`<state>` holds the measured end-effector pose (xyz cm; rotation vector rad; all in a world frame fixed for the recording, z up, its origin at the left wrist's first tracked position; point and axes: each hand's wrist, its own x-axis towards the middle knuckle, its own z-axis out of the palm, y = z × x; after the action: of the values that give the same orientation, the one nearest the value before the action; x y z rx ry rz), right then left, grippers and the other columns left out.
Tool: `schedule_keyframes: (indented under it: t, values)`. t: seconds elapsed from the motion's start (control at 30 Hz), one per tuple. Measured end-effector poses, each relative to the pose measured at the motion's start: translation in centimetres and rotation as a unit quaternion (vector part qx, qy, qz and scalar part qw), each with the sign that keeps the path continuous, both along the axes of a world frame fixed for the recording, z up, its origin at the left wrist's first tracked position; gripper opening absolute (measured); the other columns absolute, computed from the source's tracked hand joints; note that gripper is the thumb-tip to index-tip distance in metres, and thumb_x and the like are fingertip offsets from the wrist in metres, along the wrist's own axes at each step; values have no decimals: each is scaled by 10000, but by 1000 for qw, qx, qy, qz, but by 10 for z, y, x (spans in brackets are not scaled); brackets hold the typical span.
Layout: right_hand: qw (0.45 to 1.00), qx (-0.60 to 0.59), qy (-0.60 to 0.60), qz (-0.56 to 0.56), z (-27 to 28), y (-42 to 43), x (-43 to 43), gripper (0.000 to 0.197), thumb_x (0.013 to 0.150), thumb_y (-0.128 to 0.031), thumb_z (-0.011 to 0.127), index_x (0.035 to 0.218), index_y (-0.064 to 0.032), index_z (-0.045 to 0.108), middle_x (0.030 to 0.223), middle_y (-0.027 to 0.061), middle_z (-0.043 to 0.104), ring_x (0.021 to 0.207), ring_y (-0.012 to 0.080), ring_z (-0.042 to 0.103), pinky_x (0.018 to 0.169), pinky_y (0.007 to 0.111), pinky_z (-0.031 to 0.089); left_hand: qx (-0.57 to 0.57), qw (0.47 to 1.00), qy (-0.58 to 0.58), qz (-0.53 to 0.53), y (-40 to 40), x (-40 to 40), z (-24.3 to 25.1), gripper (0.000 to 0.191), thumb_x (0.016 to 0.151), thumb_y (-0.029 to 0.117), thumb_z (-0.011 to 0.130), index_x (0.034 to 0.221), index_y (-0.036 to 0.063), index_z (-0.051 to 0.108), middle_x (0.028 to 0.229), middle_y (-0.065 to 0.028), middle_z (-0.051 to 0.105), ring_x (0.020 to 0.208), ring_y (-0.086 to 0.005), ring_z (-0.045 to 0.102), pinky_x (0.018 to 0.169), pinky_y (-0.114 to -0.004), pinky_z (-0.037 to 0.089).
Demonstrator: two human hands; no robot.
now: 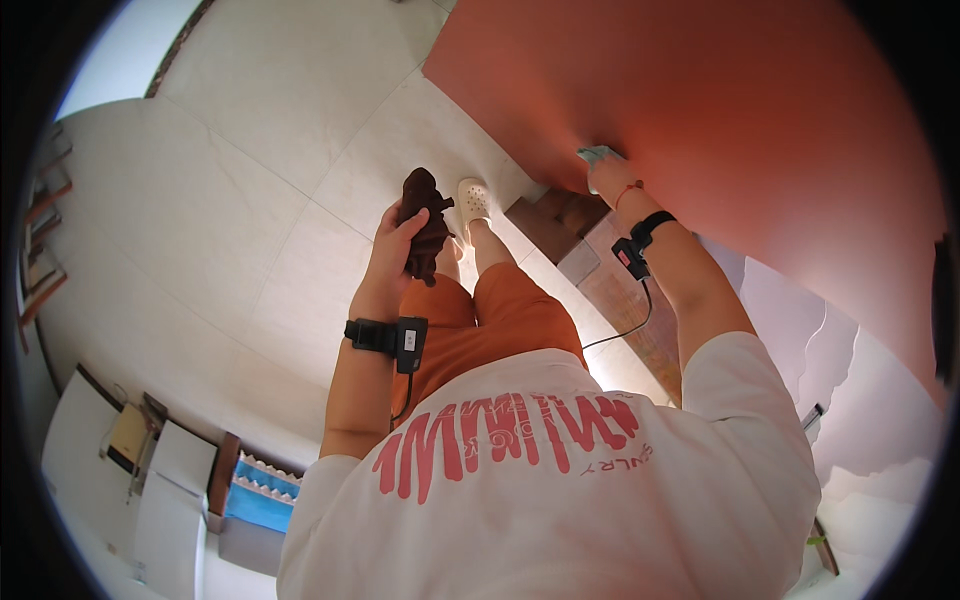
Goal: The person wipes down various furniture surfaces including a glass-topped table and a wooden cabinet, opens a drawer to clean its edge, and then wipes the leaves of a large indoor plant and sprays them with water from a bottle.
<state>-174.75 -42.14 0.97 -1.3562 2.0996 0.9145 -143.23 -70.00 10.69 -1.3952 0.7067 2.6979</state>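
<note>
A dark brown carved figurine (pixel 426 229) is upright in my left hand (pixel 391 244), whose fingers and thumb close around its side. My right hand (pixel 611 175) holds a pale green cloth (pixel 599 154) against or just above the broad reddish-orange surface (pixel 697 112) at the upper right; whether it touches cannot be told. The fingers of that hand are partly hidden by the cloth and the wrist. Each forearm wears a black strap with a small device and a cable.
Pale floor tiles (pixel 292 157) spread under my feet. A dark brown wooden piece (pixel 551 221) stands beneath the orange surface's edge. Wooden-framed shelving (pixel 41 240) is at the far left. A white refrigerator-like cabinet (pixel 171 502) and a blue cloth (pixel 259 495) are at the lower left.
</note>
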Motion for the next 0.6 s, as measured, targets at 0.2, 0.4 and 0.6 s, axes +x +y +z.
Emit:
schedule_keyframes:
  t: [0.2,0.4,0.6]
  values:
    - [902,-431,-11,-33,171,-14,22,272,828,-99,563,1071,-119,682,1180,95,611,1032,282,585,857,400,502,12,998,-23,-54,-4,9,11,329,916,176,609,1196,28,517,920,-80,630,754,-168,613,616,-291,509]
    - [872,-463,152,45,236,-19,17,319,793,-85,589,1109,-103,632,1129,60,610,1035,258,560,873,380,485,8,999,-15,-28,5,4,10,323,920,183,599,1196,38,516,954,-85,633,724,-167,610,545,-284,492]
    - [964,-245,-54,87,138,-39,-2,241,771,-101,612,1007,-75,647,1085,70,594,963,270,552,802,401,496,4,999,-52,1,11,7,26,347,923,184,595,1224,38,502,956,-86,629,733,-168,610,561,-303,497]
